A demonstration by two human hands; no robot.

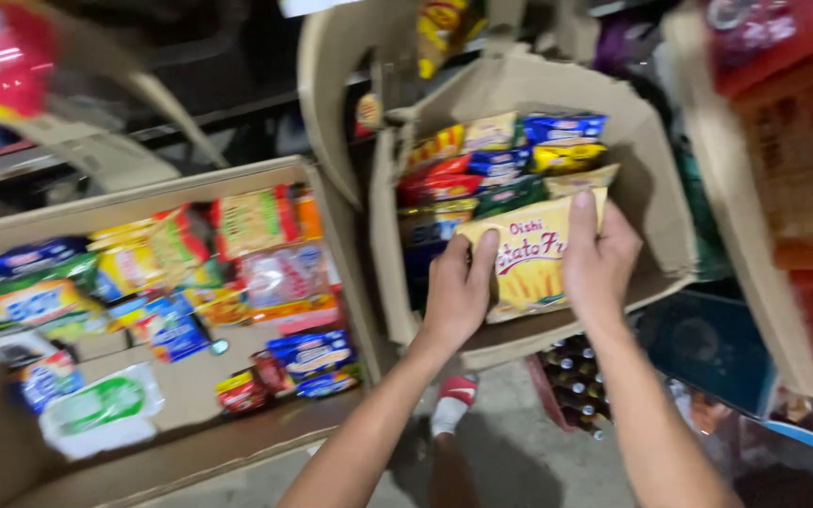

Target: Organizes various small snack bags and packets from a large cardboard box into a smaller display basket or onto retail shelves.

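Both my hands grip a yellow snack bag with red lettering, held at the front of an upright cardboard box. My left hand clasps the bag's left edge, thumb on its face. My right hand clasps the right edge, fingers over the top corner. Behind the bag, the box holds stacked snack packets in yellow, blue, red and green.
A wide, low cardboard box at left holds several assorted snack packs and a white-green pouch. Dark bottles stand under the right box. A foot in a red-and-white slipper rests on the concrete floor. Red packaged goods hang at right.
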